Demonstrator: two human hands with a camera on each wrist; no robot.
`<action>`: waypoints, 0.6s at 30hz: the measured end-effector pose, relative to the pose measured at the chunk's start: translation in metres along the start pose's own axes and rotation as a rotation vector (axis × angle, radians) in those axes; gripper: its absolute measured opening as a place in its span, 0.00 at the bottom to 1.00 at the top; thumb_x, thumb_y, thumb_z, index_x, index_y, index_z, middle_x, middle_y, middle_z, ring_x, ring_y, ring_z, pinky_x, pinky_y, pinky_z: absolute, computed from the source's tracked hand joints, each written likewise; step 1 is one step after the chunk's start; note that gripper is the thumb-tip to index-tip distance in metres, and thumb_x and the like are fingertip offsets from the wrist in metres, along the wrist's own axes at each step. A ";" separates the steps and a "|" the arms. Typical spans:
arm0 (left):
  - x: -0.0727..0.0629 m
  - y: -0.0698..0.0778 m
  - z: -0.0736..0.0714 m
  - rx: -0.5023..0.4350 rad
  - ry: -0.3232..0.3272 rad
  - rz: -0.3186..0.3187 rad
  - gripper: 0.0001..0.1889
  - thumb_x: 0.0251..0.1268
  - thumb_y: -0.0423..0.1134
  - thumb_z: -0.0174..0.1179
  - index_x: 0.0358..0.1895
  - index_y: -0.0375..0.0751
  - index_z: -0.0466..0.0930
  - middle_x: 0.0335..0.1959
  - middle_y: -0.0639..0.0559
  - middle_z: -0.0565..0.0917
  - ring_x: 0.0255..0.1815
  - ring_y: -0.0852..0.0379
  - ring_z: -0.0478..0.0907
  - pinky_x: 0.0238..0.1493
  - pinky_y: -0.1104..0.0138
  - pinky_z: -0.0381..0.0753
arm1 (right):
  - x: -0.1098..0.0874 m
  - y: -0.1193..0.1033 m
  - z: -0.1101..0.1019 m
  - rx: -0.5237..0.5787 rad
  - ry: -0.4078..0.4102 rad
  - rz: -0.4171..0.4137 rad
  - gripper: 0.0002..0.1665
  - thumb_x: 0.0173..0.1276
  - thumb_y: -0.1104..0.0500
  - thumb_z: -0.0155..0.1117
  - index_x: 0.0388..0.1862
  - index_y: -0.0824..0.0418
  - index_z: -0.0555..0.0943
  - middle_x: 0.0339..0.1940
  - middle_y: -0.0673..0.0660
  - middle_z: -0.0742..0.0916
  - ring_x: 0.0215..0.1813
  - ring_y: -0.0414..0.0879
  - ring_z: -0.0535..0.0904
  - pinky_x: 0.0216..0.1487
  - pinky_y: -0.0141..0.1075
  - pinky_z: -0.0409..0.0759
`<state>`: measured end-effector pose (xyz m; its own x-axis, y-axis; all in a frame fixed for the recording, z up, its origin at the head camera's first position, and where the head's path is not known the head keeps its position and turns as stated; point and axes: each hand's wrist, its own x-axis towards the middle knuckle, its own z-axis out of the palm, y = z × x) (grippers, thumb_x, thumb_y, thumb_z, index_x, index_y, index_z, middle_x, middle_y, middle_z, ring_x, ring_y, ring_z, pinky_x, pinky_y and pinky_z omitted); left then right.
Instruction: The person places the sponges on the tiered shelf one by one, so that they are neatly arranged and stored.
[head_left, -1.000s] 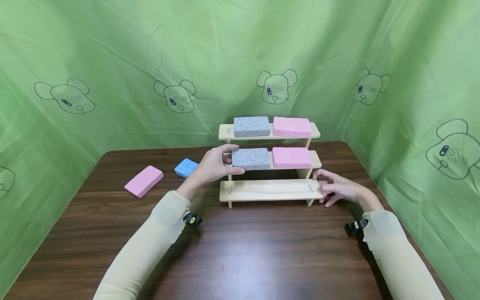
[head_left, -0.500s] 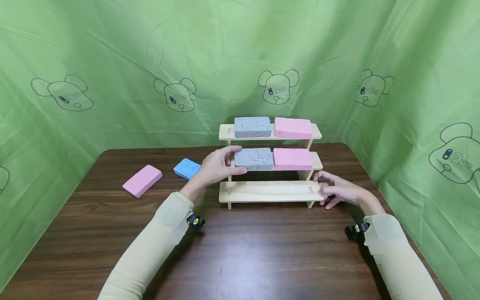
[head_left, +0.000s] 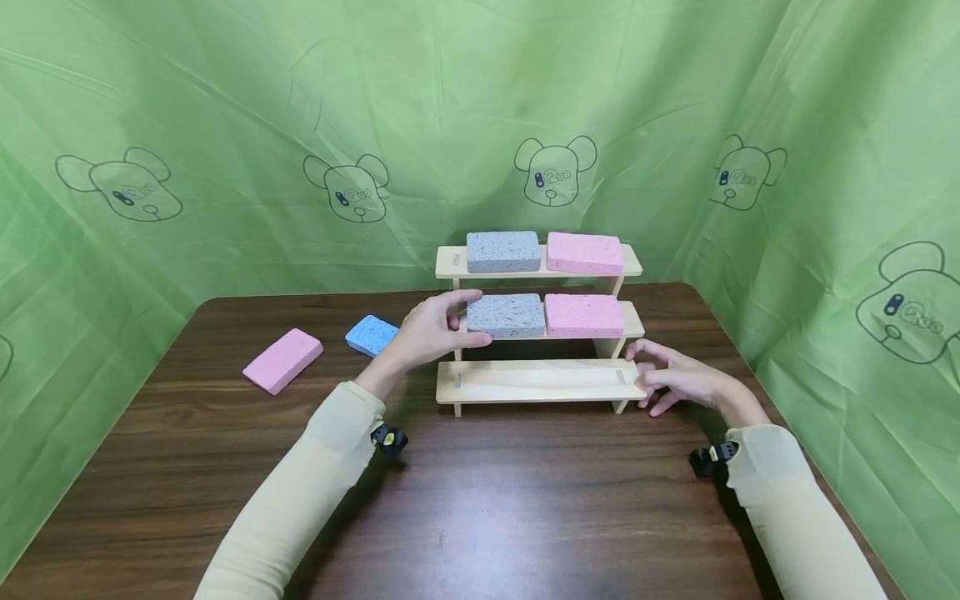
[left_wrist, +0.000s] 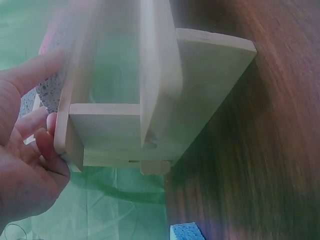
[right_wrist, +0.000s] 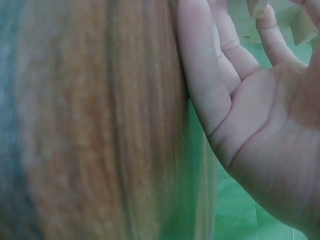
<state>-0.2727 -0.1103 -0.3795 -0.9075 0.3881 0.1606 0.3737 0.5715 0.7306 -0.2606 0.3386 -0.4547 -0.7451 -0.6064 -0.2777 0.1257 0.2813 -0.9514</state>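
Observation:
A three-tier wooden rack (head_left: 540,381) stands on the table. On its middle shelf lie a grey speckled sponge (head_left: 506,316) and a pink sponge (head_left: 584,316), side by side. My left hand (head_left: 431,332) grips the grey sponge at its left end, thumb in front. The left wrist view catches the same sponge (left_wrist: 52,95) at the shelf's end, with the other fingers bent by the board. At the right end of the bottom shelf, my right hand (head_left: 682,379) rests with relaxed fingers at the board. Its fingers (right_wrist: 197,60) look fairly straight from the wrist.
Another grey sponge (head_left: 503,252) and pink sponge (head_left: 584,253) sit on the top shelf. Left of the rack, a pink sponge (head_left: 282,361) and a blue sponge (head_left: 371,335) lie on the brown table (head_left: 480,500). A green curtain (head_left: 450,100) hangs behind.
My left hand has slid the grey sponge slightly right, narrowing the gap to the pink sponge beside it. My right hand stays at the bottom shelf's end.

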 end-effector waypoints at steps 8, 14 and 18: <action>-0.002 0.003 -0.007 -0.083 -0.045 -0.007 0.41 0.52 0.49 0.80 0.72 0.50 0.72 0.34 0.46 0.81 0.31 0.55 0.76 0.36 0.63 0.75 | 0.000 0.002 -0.001 0.007 0.001 0.017 0.23 0.71 0.68 0.53 0.61 0.51 0.62 0.45 0.65 0.82 0.40 0.58 0.84 0.36 0.52 0.87; -0.011 -0.001 -0.035 -0.266 -0.103 0.051 0.39 0.56 0.36 0.77 0.72 0.39 0.70 0.67 0.44 0.75 0.55 0.47 0.83 0.53 0.60 0.83 | 0.000 0.002 -0.001 0.001 -0.009 0.007 0.23 0.72 0.67 0.52 0.61 0.51 0.62 0.45 0.66 0.82 0.40 0.58 0.83 0.36 0.53 0.87; -0.022 -0.018 -0.061 -0.267 -0.050 0.115 0.35 0.60 0.36 0.75 0.70 0.38 0.71 0.69 0.45 0.75 0.66 0.44 0.76 0.63 0.54 0.76 | 0.000 -0.001 0.000 -0.003 -0.004 0.010 0.23 0.72 0.67 0.53 0.61 0.51 0.62 0.45 0.66 0.82 0.40 0.59 0.83 0.36 0.54 0.87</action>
<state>-0.2711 -0.1731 -0.3553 -0.8489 0.4784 0.2247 0.4042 0.3136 0.8593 -0.2607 0.3384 -0.4539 -0.7415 -0.6062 -0.2875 0.1311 0.2894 -0.9482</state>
